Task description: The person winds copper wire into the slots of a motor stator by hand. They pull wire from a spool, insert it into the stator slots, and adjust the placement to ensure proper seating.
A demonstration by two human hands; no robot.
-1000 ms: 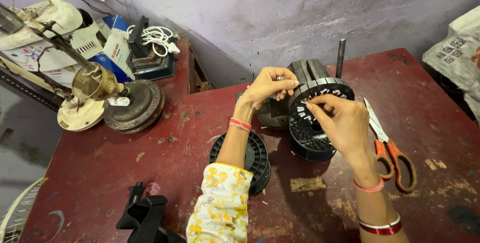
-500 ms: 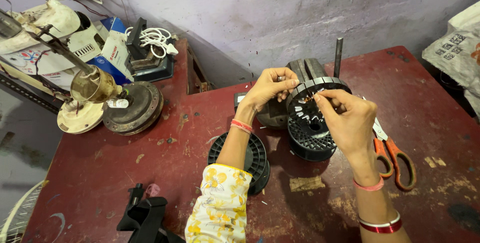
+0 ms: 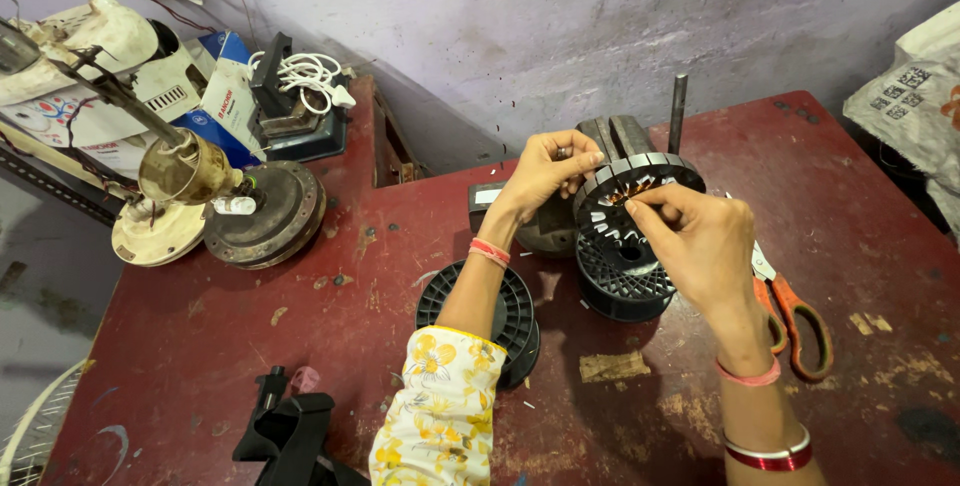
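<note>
The left hand (image 3: 545, 171) grips the slotted stator ring (image 3: 630, 196) by its rim. The right hand (image 3: 700, 241) pinches its inner teeth, above a black spool (image 3: 620, 281)

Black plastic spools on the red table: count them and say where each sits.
2. One black spool lies under the left forearm. The other black spool stands beneath the slotted metal ring that both hands hold. More may be hidden behind the arms.

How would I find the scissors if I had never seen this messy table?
Start at the big dark red table and go to its right side, just past the right hand. The scissors lie flat there, partly hidden behind that wrist. Their bright orange loop handles set them apart from the black round spools beside them.
</note>
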